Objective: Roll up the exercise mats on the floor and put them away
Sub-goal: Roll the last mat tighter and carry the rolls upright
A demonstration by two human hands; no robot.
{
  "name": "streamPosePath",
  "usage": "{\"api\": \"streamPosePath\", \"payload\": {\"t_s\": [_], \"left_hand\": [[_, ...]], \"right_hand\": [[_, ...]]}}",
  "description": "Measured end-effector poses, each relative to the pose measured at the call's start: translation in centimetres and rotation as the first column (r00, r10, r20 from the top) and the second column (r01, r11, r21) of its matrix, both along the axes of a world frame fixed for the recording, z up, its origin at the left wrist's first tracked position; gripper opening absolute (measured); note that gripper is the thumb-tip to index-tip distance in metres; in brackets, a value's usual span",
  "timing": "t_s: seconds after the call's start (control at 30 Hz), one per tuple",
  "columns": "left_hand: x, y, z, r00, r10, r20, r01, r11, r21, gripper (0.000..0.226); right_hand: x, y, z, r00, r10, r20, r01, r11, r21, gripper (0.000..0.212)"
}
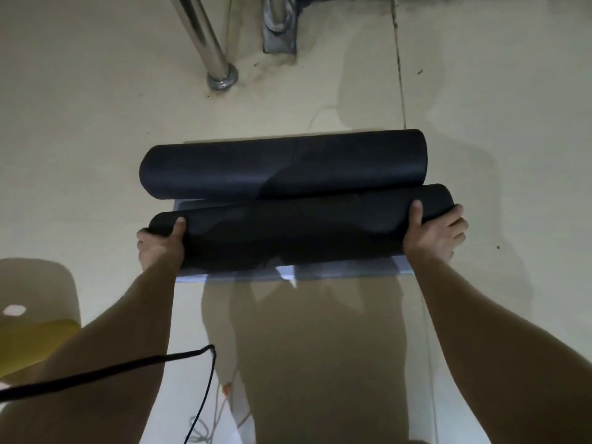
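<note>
Black and tightly coiled, the nearer rolled exercise mat (298,232) is gripped at both ends by the left hand (160,243) and right hand (434,233), thumbs on top. This likely stops it unrolling beside the second black rolled mat (282,163) on the cream floor (96,123).

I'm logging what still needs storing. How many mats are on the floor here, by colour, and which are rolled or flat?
Black, rolled: 2, the far roll and the near roll
Pale grey, flat beneath them: 1 sheet, only its edges showing
Total: 3
</note>
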State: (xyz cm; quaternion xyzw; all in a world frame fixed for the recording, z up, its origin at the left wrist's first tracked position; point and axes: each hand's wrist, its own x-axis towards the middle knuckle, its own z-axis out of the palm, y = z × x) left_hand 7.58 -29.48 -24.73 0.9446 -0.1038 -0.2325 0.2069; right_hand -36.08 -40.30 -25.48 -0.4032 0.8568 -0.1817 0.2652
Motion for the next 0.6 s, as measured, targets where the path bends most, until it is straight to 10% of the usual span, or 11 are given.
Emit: {"api": "streamPosePath", "payload": {"t_s": [0.6], "left_hand": [[0.1,-0.1,-0.8,0.956,-0.208,0.205,0.168,0.966,0.196,0.137]], "right_hand": [[1.1,1.1,0.8,0.935,0.326,-0.137,-0.310,0.942,0.130,0.135]]}}
